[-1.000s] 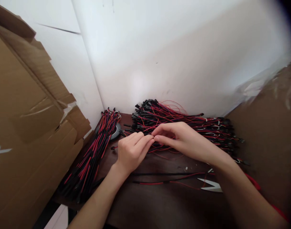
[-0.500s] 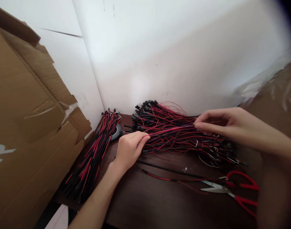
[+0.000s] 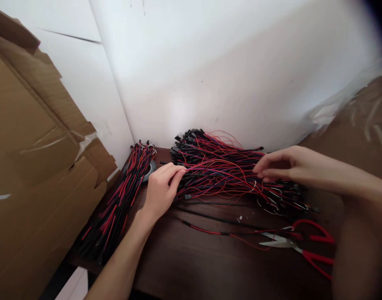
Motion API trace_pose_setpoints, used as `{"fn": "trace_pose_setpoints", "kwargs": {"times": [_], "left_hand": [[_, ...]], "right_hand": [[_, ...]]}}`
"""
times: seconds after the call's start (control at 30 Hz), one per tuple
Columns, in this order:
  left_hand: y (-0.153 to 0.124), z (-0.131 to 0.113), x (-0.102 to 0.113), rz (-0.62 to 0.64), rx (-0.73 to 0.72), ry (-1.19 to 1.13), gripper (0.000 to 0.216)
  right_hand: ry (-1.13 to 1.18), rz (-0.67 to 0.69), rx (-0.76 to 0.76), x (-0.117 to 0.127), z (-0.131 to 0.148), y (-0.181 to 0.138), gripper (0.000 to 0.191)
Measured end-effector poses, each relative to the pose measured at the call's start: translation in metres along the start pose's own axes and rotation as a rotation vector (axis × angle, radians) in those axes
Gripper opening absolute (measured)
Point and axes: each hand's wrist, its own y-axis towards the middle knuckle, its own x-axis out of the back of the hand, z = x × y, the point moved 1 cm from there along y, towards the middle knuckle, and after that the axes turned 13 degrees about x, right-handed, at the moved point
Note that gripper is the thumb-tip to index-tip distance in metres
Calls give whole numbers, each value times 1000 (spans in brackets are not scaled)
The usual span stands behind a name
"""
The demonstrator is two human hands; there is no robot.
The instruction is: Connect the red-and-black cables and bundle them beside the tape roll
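My left hand (image 3: 162,186) pinches the end of some thin red and purple wires (image 3: 206,165) between thumb and forefinger. From there the wires bow rightward over a large pile of red and black wire leads (image 3: 222,183) with black connectors at the left end. At the right part of that pile is my right hand (image 3: 292,168), its thumb and fingertips drawn close together. What lies between those fingertips, if anything, is hard to make out. Below the pile, a separate red and black lead (image 3: 206,230) rests on the dark table.
Scissors with red handles (image 3: 317,258) lie with blades apart at the right front. A tied bundle of leads (image 3: 122,196) and a grey roll of tape (image 3: 151,169) are at the left. A cardboard box (image 3: 43,166) stands far left; a white wall (image 3: 203,83) rises behind.
The wires held taut between both hands now sag in a loose curve from my left hand. My right hand has lowered slightly, and the view has shifted a little.
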Motion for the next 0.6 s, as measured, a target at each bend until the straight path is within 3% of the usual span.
{"fn": "trace_pose_setpoints", "kwargs": {"times": [0.07, 0.2, 0.27, 0.33, 0.4, 0.6], "left_hand": [[0, 1, 1, -18, -16, 40, 22], [-1, 3, 0, -71, -67, 135, 24], [-2, 3, -1, -96, -109, 181, 24], [-3, 2, -2, -113, -158, 221, 24], [-4, 1, -2, -128, -201, 255, 24], [-5, -2, 0, -185, -275, 272, 18]], "right_hand": [[-32, -55, 56, -2, 6, 1, 37], [-181, -463, 296, -14, 46, 5, 25], [-235, -562, 477, -30, 72, 10, 20], [-261, -562, 679, -49, 93, 16, 16], [-270, -493, 741, -65, 104, 24, 17], [-321, -410, 630, -70, 91, 33, 16]]}}
